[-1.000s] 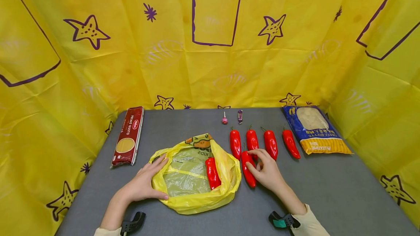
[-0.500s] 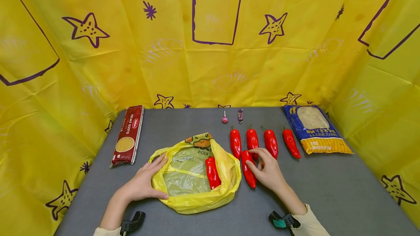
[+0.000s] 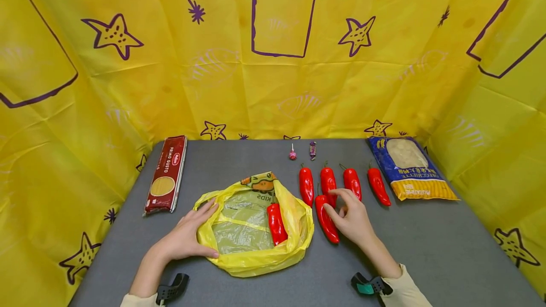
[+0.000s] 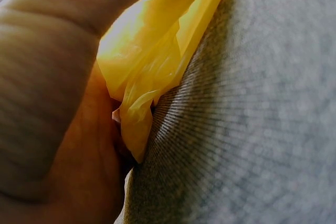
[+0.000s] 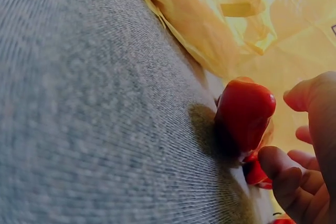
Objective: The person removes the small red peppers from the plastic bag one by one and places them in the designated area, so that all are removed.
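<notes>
A yellow plastic bag point(image 3: 251, 266) lies on the grey table with its mouth spread, one red chili pepper point(image 3: 276, 224) inside at its right. My left hand point(image 3: 187, 237) rests at the bag's left side, fingers and thumb stretched wide along the rim; the left wrist view has bunched yellow plastic beyond the thumb. Just right of the bag another red chili pepper point(image 3: 326, 224) lies on the table. My right hand point(image 3: 351, 217) is beside it, thumb and forefinger apart. In the right wrist view, a gap shows between the fingertips and this pepper point(image 5: 244, 111).
Several more red chili peppers point(image 3: 305, 185) lie in a row behind the right hand. A lollipop point(image 3: 292, 154) and a wrapped candy point(image 3: 313, 150) are farther back. A red pasta pack point(image 3: 165, 176) lies left, a blue orecchiette bag point(image 3: 409, 169) right. Yellow cloth walls surround the table.
The nearest pepper has shifted slightly right, its lower tip swinging right. My right hand has moved a little right with it. The left hand and bag look the same.
</notes>
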Motion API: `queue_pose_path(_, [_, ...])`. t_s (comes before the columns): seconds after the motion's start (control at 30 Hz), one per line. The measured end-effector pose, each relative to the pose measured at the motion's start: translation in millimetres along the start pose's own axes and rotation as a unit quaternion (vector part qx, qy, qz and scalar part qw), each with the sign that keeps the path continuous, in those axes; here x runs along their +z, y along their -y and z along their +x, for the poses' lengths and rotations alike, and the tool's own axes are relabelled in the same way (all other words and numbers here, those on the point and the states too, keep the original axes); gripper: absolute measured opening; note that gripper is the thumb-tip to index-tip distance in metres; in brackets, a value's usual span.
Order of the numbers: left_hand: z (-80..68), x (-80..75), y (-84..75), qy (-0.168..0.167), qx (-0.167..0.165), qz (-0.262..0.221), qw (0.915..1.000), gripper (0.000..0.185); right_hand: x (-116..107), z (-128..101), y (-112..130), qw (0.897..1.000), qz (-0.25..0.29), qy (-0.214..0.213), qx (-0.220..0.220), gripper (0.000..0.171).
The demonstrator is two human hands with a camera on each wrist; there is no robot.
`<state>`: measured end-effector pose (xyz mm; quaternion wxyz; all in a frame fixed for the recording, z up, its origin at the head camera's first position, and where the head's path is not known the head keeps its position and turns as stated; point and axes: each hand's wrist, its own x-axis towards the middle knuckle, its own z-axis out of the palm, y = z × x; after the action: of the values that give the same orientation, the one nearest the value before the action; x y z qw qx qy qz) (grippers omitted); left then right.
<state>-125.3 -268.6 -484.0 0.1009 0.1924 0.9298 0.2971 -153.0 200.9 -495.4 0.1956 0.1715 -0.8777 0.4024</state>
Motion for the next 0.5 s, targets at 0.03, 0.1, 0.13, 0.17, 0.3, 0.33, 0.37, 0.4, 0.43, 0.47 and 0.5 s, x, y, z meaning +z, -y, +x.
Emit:
queue_pose_path(0.03, [0.1,-0.2,-0.1,0.0,0.0,0.0,1.0,0.126,-0.6,0.2,0.3,1.0,0.0,0.0,0.002,0.04])
queue_pose_path(0.1, [0.1,-0.6,-0.4,0.0,0.0,-0.002,1.0,0.126,-1.8,0.6,0.7,1.0,-0.001,-0.001,0.004,0.04])
queue_pose_path(0.13, [0.1,-0.7,-0.5,0.001,-0.001,-0.002,1.0,0.126,-2.3,0.9,0.7,1.0,-0.001,0.0,0.005,0.04])
queue_pose_path(0.17, [0.1,-0.7,-0.5,0.001,-0.001,-0.002,1.0,0.126,-2.8,1.2,0.8,1.0,-0.001,0.0,0.006,0.04])
queue_pose_path(0.3, [0.0,-0.9,-0.3,0.001,-0.001,-0.003,1.0,0.125,-4.5,3.3,2.0,1.0,-0.002,-0.002,0.004,0.04])
queue_pose_path(0.33, [0.0,-0.9,-0.2,0.001,-0.001,-0.004,1.0,0.125,-4.8,4.3,2.5,1.0,-0.003,-0.002,0.004,0.04])
queue_pose_path(0.37, [-0.1,-0.8,-0.1,0.0,-0.001,-0.003,1.0,0.125,-5.2,5.3,3.1,1.0,-0.003,-0.002,0.004,0.04])
queue_pose_path(0.4, [-0.3,-0.7,0.0,0.0,0.0,-0.003,1.0,0.125,-5.4,6.8,3.5,1.0,-0.002,-0.001,0.003,0.04])
queue_pose_path(0.43, [-0.4,-0.4,0.1,-0.001,0.0,-0.002,1.0,0.125,-5.6,8.6,3.9,1.0,-0.002,0.001,0.003,0.04])
queue_pose_path(0.47, [-0.6,-0.1,0.1,-0.002,0.0,-0.001,1.0,0.125,-5.7,10.8,4.4,1.0,-0.001,0.002,0.002,0.04])
queue_pose_path(0.5, [-0.8,0.3,0.1,-0.003,0.001,0.001,1.0,0.125,-5.7,13.6,5.1,1.0,-0.002,0.003,0.001,0.041])
